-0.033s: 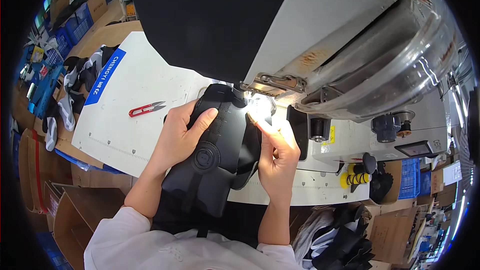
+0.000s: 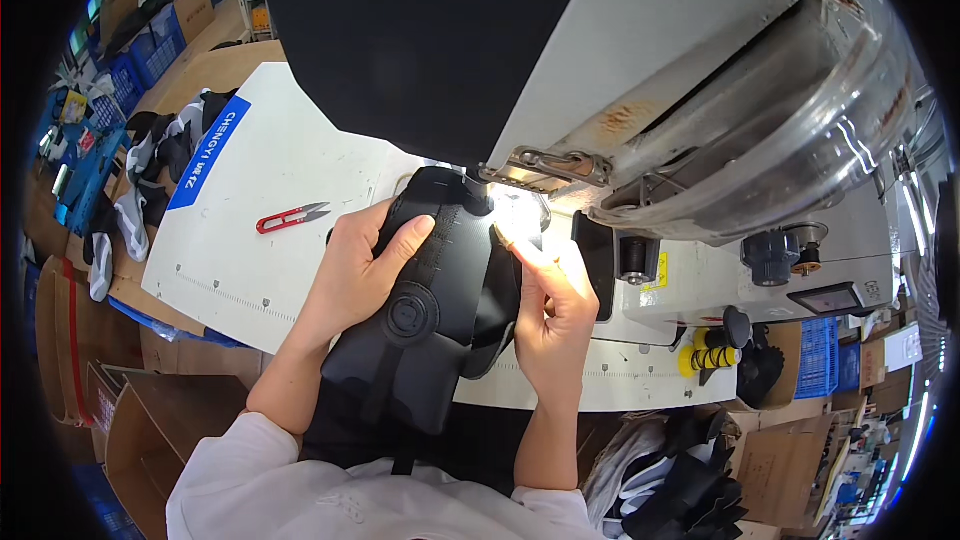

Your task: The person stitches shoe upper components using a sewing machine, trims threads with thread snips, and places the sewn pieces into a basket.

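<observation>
A black shoe upper [image 2: 425,325], smooth and leather-like, with a row of stitch marks and a round raised badge, lies at the machine under a bright lamp. My left hand [image 2: 365,265] grips its left side, thumb on top and fingers going out of sight beneath. On the other side, my right hand [image 2: 555,290] is closed, thumb and index pinching the upper's edge close to the lit sewing area; glare blurs the exact contact. The sewing machine [image 2: 640,90] looms above, and its head hides the needle. Left of my left hand, red-handled thread snips [image 2: 292,218] rest on the white table [image 2: 250,270].
Yellow-and-black spools [image 2: 712,352] stand at the table's right. A pile of black and grey pieces [image 2: 680,470] sits below it. Cut pieces [image 2: 150,190] lie along the left, with cardboard boxes [image 2: 170,440] lower down. A blue basket [image 2: 820,355] stands far right.
</observation>
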`<state>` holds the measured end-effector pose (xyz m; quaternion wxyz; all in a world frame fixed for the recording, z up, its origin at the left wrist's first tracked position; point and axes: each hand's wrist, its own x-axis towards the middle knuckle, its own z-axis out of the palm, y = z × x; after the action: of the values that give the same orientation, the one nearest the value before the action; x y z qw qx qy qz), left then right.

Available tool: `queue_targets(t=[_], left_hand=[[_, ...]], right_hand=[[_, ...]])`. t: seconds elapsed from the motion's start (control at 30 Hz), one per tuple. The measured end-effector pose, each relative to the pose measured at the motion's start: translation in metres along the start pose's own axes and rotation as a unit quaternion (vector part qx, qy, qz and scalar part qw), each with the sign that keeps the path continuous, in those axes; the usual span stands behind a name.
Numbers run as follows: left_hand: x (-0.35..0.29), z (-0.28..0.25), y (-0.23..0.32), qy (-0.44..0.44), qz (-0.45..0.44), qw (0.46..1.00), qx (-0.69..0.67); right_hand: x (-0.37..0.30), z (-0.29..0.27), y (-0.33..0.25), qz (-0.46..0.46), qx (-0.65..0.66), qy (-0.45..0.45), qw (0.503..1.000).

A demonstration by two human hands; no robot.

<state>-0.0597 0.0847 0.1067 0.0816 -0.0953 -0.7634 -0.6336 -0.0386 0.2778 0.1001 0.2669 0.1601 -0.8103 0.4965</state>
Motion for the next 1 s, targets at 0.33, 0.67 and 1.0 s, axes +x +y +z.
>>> queue_targets(t=[0.33, 0.67, 1.0], left_hand=[[0.005, -0.004, 0.007, -0.012, 0.014, 1.0, -0.011], [-0.03, -0.041, 0.055, -0.432, 0.222, 0.858, 0.169], [-0.042, -0.032, 0.04, -0.234, 0.386, 0.874, 0.18]], right_hand=[[-0.005, -0.001, -0.003, 0.086, 0.001, -0.001, 0.996], [-0.011, -0.026, 0.003, 0.183, 0.32, -0.156, 0.916], [-0.017, -0.016, -0.016, -0.008, -0.051, -0.075, 0.996]])
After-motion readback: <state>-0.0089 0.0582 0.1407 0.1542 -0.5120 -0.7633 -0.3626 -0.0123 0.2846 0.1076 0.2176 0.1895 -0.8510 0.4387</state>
